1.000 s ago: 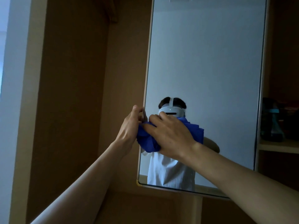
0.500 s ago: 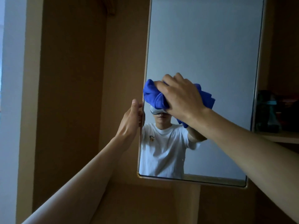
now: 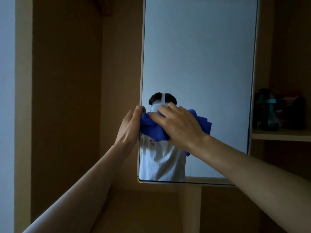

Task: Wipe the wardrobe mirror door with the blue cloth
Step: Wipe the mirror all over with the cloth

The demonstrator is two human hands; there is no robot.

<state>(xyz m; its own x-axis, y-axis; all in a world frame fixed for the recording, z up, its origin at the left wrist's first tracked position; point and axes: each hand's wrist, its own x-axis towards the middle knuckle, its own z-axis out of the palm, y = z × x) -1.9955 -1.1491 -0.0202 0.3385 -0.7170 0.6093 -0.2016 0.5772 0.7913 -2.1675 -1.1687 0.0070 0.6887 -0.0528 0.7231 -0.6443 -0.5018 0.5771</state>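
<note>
My right hand (image 3: 178, 125) lies over the one blue cloth (image 3: 151, 130), fingers bent across the bunched wad and pressing it flat to the glass; my thumb is hidden under it. The cloth sits low on the left side of the single mirror door (image 3: 198, 56), its folds spilling out left and right of my palm. Its left fold touches my left hand (image 3: 129, 128), which grips the door's left edge, fingers curled round to the far side. Two hands, both busy. The white shirt reflected in the glass carries a small chest print (too blurred to read). Far right, a shelf (image 3: 279, 135) holds one dark bottle (image 3: 267, 110) with a teal band, beside other dark things too dim to count
</note>
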